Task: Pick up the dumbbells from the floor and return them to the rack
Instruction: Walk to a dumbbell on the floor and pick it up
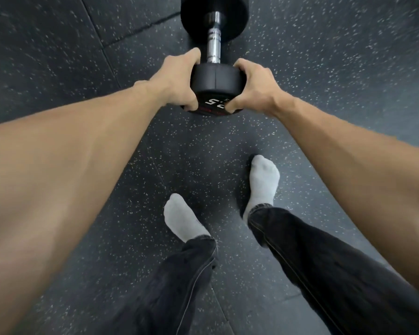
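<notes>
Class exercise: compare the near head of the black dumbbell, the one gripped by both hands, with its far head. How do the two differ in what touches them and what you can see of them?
The near black rubber dumbbell head is gripped by the left hand and the right hand; the far black rubber head is untouched. The near head shows a flat end face with white digits; the far head's end face is unseen, and the frame's top edge crops it. Both share one chrome handle.

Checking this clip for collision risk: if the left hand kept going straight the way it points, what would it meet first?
The left hand already grips the dumbbell's near head. Beyond its fingers, up-frame, probably the dumbbell's far head, though depth is unclear.
</notes>
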